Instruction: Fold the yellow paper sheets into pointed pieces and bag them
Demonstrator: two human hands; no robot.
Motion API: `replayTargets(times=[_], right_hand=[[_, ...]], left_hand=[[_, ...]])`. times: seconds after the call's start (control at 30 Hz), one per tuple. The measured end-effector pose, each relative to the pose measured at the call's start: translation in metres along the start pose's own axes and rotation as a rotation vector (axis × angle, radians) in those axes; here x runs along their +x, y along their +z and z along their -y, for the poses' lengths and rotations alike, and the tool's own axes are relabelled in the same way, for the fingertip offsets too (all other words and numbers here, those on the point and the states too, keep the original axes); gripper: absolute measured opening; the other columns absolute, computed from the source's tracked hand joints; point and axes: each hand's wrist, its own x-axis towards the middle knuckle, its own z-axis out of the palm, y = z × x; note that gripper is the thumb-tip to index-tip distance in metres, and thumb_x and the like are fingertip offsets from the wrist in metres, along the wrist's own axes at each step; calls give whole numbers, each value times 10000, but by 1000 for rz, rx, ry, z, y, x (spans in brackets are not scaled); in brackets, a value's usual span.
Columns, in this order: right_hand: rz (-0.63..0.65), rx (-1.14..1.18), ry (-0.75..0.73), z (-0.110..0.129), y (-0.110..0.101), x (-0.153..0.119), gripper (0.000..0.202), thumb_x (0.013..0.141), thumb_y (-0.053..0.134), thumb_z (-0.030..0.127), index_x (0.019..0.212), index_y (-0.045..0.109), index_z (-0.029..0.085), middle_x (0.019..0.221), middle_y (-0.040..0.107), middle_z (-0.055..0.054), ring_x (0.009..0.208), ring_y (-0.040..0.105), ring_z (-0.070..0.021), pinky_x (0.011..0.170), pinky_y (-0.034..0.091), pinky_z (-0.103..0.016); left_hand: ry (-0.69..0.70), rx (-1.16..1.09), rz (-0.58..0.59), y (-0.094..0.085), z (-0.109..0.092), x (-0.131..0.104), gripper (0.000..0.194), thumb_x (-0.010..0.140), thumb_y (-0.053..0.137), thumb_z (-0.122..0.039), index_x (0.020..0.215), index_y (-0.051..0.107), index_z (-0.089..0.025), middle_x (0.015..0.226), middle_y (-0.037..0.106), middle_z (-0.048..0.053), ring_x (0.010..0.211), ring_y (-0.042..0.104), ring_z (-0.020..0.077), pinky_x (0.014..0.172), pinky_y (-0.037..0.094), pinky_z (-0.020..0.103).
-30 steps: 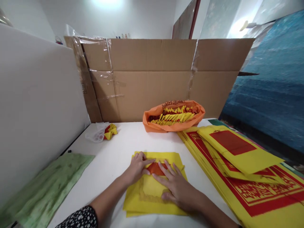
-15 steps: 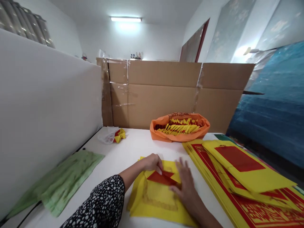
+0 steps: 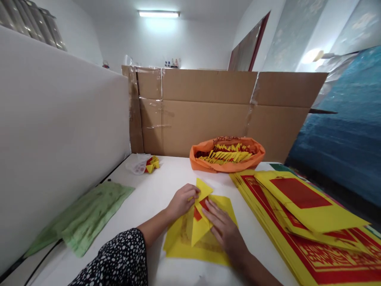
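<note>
A folded piece of yellow and red paper (image 3: pixel 200 233) lies at a slant over a stack of yellow paper sheets (image 3: pixel 178 248) on the white table. Its pointed ends face away from me and towards me, with red showing in the middle. My left hand (image 3: pixel 183 200) pinches its upper left edge between thumb and fingers. From the right, my right hand (image 3: pixel 224 228) rests on it, the fingers stretched out along its right side near the red part. Its fingertips touch the paper; part of the fold beneath them is hidden.
An orange bag (image 3: pixel 228 167) full of folded yellow and red papers stands by the cardboard wall (image 3: pixel 205 119). Printed yellow and red sheets (image 3: pixel 315 222) are piled at right. A clear plastic bag (image 3: pixel 138 163) with folded pieces (image 3: pixel 152 164) and a green cloth (image 3: pixel 86 218) lie left.
The folded paper has turned from lying crosswise to pointing away from me, showing more yellow. My right hand has come in onto it, and my left hand has shifted slightly left.
</note>
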Motion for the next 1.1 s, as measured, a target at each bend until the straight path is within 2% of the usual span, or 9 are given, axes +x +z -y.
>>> replayTargets(times=[0.13,0.27,0.37,0.47,0.63,0.8,0.93,1.0,1.1], right_hand=[[83,-246,-265,-15,7,-6,533,915,408,32,1407,468,229,1401,533,-51,1366,395,-236,1051,442,-423],[243,-221,-321,-14,7,-7,410,961,419,119,1354,527,163,1343,586,-96,1307,476,-234,1020,465,-408],[262,-168,-314,-5,7,-7,378,961,426,127,1308,569,163,1285,631,-98,1259,517,-245,1002,465,-420],[246,-59,-299,1,8,-10,341,954,451,129,1249,615,178,1188,685,-84,1104,607,-225,924,502,-389],[223,217,-4,7,7,-14,232,897,536,138,1006,714,241,986,737,-33,895,639,-185,788,507,-310],[247,336,532,12,7,6,109,800,594,148,723,642,208,670,642,22,632,565,-150,609,398,-252],[261,438,646,12,10,21,88,744,592,153,693,540,203,628,552,51,598,495,-128,581,341,-234],[249,465,645,11,11,23,80,733,592,158,710,531,205,640,543,52,613,493,-128,592,342,-232],[227,491,668,11,11,21,75,728,604,176,790,573,208,678,564,43,646,521,-138,616,368,-235]], left_hand=[[55,51,264,2,6,-22,233,855,427,-37,905,596,-189,1174,623,94,1117,577,198,967,456,317],[-25,-20,423,1,-1,-35,277,824,439,-15,960,595,-200,1244,607,77,1206,553,194,1004,451,295],[-116,-41,463,-1,-9,-39,153,901,519,-172,1038,580,-203,1324,570,99,1313,465,227,1117,348,366],[-124,-70,533,-6,-14,-42,328,907,586,-353,1193,529,-203,1488,414,122,1396,350,263,1193,174,446],[-150,-139,641,-14,-15,-42,704,837,646,-503,1415,375,-207,1570,235,127,1451,189,302,1202,40,475],[-186,-204,743,-23,-11,-35,713,798,689,-414,1417,380,-243,1585,195,99,1464,133,308,1187,10,512],[-286,-336,675,-21,-5,-34,352,849,632,-340,1185,572,-255,1519,380,60,1444,229,291,1177,70,512],[-357,-390,527,-13,-4,-35,188,873,613,-367,990,625,-221,1383,550,66,1379,371,275,1154,204,445],[-439,-418,315,1,-5,-37,210,840,658,-356,740,594,-184,1145,682,72,1213,545,254,1019,389,345]])
